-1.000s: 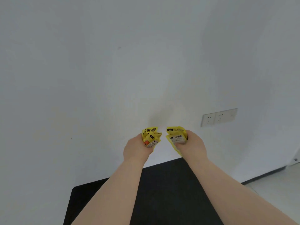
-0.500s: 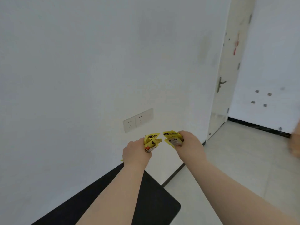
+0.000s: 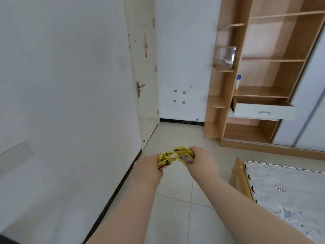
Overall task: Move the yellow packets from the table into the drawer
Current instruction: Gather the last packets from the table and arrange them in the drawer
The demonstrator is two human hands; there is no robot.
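The view has swung right since half a second ago: the door [image 3: 142,71] is nearer the middle, and a wooden shelf unit [image 3: 226,103] with its white drawer [image 3: 263,110] pulled open now shows across the tiled floor. The left hand [image 3: 148,167] and right hand [image 3: 202,161] still clutch bunches of yellow packets [image 3: 182,153], now closer together and well apart from the drawer.

Bright even daylight, soft shadows, motion blur, wide-angle edge bending
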